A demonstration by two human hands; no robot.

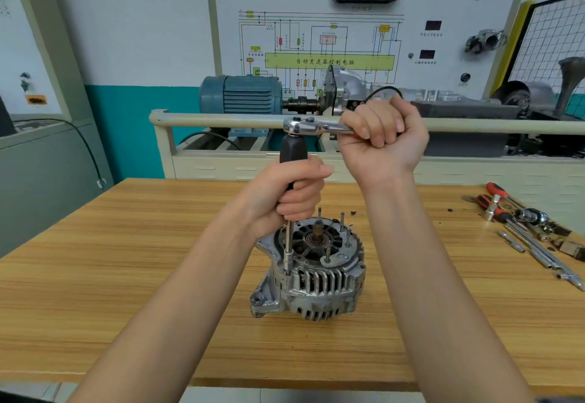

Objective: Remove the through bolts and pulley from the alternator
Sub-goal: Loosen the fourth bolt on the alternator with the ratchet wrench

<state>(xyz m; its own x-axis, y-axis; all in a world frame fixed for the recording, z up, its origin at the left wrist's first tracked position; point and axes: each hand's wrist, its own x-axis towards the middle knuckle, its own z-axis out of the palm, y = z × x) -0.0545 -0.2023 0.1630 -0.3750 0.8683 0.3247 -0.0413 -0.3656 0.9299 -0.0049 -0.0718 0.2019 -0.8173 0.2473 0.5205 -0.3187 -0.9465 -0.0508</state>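
Two hands on one tool, head view only. The alternator stands on end near the middle of the wooden worktop, shaft end up, several studs poking from the top face. The left hand is wrapped round the black driver handle, whose thin extension shaft runs straight down to a bolt at the housing's left rim. The right hand is fisted round the handle of a ratchet seated on top of the black grip, lever lying level and pointing right.

Likely reason for the split: the left keeps the long stack plumb on the through bolt so the socket does not cam off, while the right supplies the swing. Nothing clamps the housing; it rests on its own weight, so a hard pull could tip or spin it.

Room: open worktop all round the alternator, front edge near the person. The ratchet sweeps high above the studs. Loose tools lie well apart at the right edge. The rail of the trainer rig sits behind the swing; how near, cannot tell.
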